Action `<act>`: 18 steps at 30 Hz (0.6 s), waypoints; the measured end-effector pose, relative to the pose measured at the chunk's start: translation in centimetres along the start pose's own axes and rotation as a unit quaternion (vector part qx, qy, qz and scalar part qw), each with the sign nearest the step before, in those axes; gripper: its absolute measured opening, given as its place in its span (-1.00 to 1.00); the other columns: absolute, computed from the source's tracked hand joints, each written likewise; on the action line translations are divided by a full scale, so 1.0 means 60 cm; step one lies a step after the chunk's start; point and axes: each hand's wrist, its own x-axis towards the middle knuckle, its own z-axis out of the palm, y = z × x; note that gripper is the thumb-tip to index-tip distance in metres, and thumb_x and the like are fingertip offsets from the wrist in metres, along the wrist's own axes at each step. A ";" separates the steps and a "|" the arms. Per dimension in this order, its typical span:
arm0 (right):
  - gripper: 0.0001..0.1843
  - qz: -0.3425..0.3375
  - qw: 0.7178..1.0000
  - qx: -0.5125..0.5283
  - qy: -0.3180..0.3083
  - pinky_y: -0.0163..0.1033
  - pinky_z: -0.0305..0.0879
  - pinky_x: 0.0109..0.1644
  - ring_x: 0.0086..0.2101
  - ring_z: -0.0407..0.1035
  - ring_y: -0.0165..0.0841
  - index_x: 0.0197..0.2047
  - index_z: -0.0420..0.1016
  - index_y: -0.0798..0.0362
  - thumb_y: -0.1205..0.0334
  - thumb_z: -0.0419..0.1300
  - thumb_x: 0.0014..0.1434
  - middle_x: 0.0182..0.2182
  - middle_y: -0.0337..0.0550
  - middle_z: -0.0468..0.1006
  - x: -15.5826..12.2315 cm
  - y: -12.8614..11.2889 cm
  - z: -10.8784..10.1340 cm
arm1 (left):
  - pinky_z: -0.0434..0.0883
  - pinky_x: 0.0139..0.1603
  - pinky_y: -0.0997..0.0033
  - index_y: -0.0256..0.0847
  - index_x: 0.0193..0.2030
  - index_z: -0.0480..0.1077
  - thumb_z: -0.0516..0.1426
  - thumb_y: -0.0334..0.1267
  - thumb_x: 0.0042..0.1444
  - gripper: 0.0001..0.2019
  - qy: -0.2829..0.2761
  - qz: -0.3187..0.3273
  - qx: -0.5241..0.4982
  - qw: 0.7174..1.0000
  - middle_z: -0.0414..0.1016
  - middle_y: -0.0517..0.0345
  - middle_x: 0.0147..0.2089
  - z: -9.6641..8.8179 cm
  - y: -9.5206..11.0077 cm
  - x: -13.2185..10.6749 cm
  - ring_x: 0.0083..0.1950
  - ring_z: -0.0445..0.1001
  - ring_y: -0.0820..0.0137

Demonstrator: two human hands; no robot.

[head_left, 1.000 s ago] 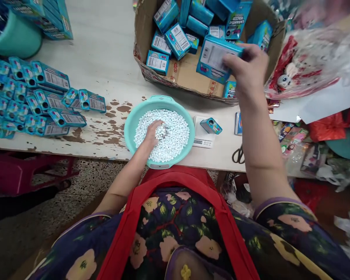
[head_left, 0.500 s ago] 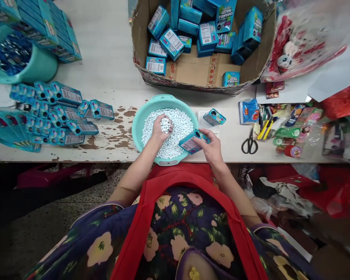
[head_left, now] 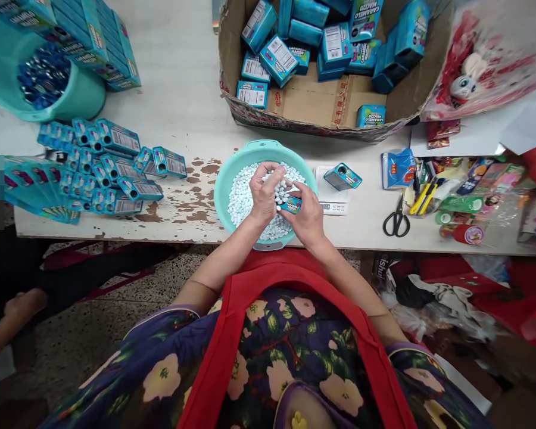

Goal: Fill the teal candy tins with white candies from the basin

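Over a turquoise basin (head_left: 220,196) of small white candies (head_left: 241,196), both of my hands are close together. My left hand (head_left: 264,190) is curled round a handful of white candies, some showing at its edge. In my right hand (head_left: 309,215) is a small blue candy box (head_left: 293,205), held just below those candies. Fingers hide the opening of the box, so I cannot tell whether candies are passing into it. Another blue box (head_left: 343,176) with a round hole lies on a white scale (head_left: 335,208) right of the basin.
A cardboard carton (head_left: 304,126) with several blue boxes stands behind the basin. At left are grouped blue boxes (head_left: 120,173) and a turquoise bucket (head_left: 83,95) of dark blue pieces. Scissors (head_left: 396,220) and yellow cutters (head_left: 424,196) lie at right. Another person's hand (head_left: 25,302) shows at lower left.
My left hand has risen from the candies and moved right to the box. My right hand has brought the box left and turned it. The view has shifted slightly.
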 end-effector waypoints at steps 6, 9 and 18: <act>-0.32 0.032 0.999 -0.003 0.011 0.03 0.39 0.05 -0.09 0.44 -0.14 0.14 0.24 -0.04 0.33 0.36 -0.05 -0.16 -0.13 0.57 0.007 0.001 -0.004 | 0.34 -0.51 0.52 -0.17 -0.35 0.30 0.28 -0.10 0.02 -0.74 0.005 -0.008 0.004 1.000 0.35 0.32 -0.52 0.006 -0.002 0.014 -0.56 0.36 0.55; -0.33 0.039 0.999 0.005 0.008 0.03 0.39 0.04 -0.09 0.45 -0.15 0.11 0.25 -0.04 0.34 0.36 -0.07 -0.17 -0.14 0.58 0.010 0.000 -0.007 | 0.38 -0.47 0.52 -0.18 -0.40 0.28 0.27 -0.06 0.04 -0.70 -0.016 -0.015 0.022 1.000 0.36 0.30 -0.50 0.011 0.005 0.014 -0.52 0.40 0.55; -0.38 0.074 0.996 0.037 0.009 0.02 0.40 0.05 -0.10 0.48 -0.18 0.07 0.27 -0.07 0.22 0.39 -0.06 -0.18 -0.19 0.58 0.006 -0.002 -0.021 | 0.40 -0.48 0.52 -0.20 -0.52 0.23 0.18 0.09 0.14 -0.57 -0.039 -0.022 0.052 0.998 0.29 0.29 -0.59 0.023 0.011 0.009 -0.57 0.37 0.56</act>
